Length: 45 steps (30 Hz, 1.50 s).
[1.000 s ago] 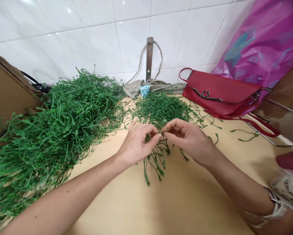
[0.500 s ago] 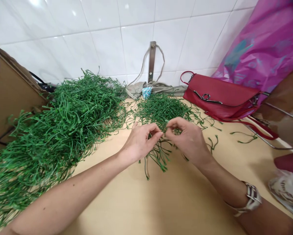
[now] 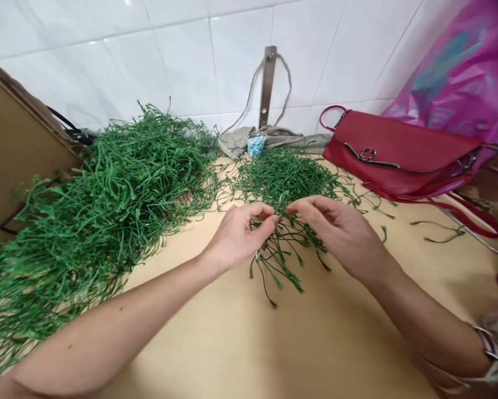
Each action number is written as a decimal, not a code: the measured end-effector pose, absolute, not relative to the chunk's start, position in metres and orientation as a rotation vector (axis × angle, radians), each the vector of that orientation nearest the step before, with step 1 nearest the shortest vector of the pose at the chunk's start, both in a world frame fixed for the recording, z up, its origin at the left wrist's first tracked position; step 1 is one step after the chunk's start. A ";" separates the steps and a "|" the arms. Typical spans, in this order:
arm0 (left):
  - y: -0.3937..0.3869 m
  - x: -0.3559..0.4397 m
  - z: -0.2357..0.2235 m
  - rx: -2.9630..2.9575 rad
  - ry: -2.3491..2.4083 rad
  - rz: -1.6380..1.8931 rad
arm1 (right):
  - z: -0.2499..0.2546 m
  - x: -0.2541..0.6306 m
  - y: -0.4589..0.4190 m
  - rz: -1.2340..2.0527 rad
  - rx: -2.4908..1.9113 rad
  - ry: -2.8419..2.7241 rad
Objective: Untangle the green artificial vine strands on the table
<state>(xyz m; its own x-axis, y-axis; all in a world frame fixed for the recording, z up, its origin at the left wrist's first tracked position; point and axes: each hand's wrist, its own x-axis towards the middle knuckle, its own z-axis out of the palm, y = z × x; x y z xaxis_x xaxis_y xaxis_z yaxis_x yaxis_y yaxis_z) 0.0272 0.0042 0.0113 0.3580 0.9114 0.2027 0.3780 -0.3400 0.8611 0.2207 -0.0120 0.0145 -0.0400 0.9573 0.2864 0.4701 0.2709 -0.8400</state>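
My left hand is closed in a pinch, thumb against forefinger, on what looks like a thin green artificial stem. Just right of it, my right hand has its thumb and fingertips pressed together; whatever is between them is too small to make out. The two sets of fingertips nearly meet. Behind and beneath them lies a small pile of green stems, some with tips reaching toward me under the hands. A far larger heap of the same stems spreads along the left side.
A red handbag rests at the back right before a purple plastic bag. A cardboard box stands at the left. Grey cloth and a small blue-and-white object lie by the tiled wall. Loose stems lie at right.
The camera view has shifted a little. My right hand has moved slightly right and its fingers have straightened from a rounded pinch. My left hand keeps its pinch in nearly the same place.
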 end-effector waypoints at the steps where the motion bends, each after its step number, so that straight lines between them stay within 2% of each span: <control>1: 0.004 0.027 0.012 1.903 1.131 0.905 | 0.013 0.220 -0.012 0.791 -1.302 -1.661; 5: 0.004 0.026 0.016 2.029 1.217 0.808 | 0.008 0.220 -0.010 0.910 -1.251 -1.680; 17: 0.003 0.028 0.018 2.269 1.164 0.722 | 0.012 0.212 -0.009 0.593 -1.471 -1.633; 25: 0.005 0.030 0.021 2.320 1.113 0.739 | 0.020 0.211 -0.007 0.731 -1.466 -1.628; 30: -0.003 0.026 0.033 2.295 1.088 0.820 | 0.018 0.245 0.009 0.290 -1.679 -1.412; 34: -0.002 0.028 0.031 2.117 1.007 0.971 | 0.021 0.267 0.020 0.093 -1.636 -1.241; 39: 0.012 0.031 0.011 1.693 0.966 0.986 | 0.019 0.244 0.008 -0.142 -1.462 -1.564; 41: 0.014 0.030 0.009 1.613 0.944 0.968 | 0.019 0.233 -0.002 -0.029 -1.402 -1.644; 45: 0.015 0.027 0.013 1.563 0.913 1.003 | 0.020 0.217 -0.017 0.462 -1.421 -1.733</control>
<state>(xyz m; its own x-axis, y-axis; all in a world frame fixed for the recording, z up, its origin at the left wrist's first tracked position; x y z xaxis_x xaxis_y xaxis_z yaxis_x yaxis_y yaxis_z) 0.0275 0.0153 0.0125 0.3649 0.9183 0.1536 0.0672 -0.1906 0.9794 0.2171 -0.0168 0.0197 -0.0184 0.9316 0.3631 0.6276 0.2934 -0.7212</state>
